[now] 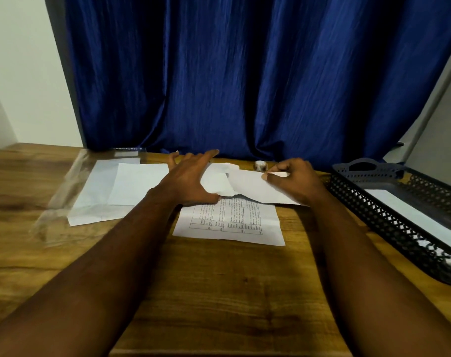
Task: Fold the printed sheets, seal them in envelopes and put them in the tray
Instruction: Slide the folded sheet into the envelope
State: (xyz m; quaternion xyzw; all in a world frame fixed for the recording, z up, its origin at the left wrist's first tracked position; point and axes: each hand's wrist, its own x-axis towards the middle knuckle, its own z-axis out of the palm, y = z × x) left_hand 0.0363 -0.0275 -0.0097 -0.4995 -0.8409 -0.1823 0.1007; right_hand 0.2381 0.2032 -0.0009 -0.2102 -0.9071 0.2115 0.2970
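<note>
A printed sheet (pixel 234 225) with a table of text lies flat on the wooden desk in the middle. Above it my right hand (pixel 295 180) pinches the edge of a white envelope (pixel 255 188) and holds it tilted over the sheet. My left hand (pixel 191 180) is spread with straight fingers, its thumb touching a white folded paper (pixel 218 182) beside that envelope. The black mesh tray (pixel 389 222) stands at the right, with a white envelope (pixel 409 215) lying inside it.
A stack of white envelopes (pixel 116 191) lies to the left, beside a clear plastic sleeve (pixel 62 191). A small roll of tape (pixel 261 165) sits at the back by the blue curtain (pixel 245 73). Bare desk (pixel 232 292) lies near me.
</note>
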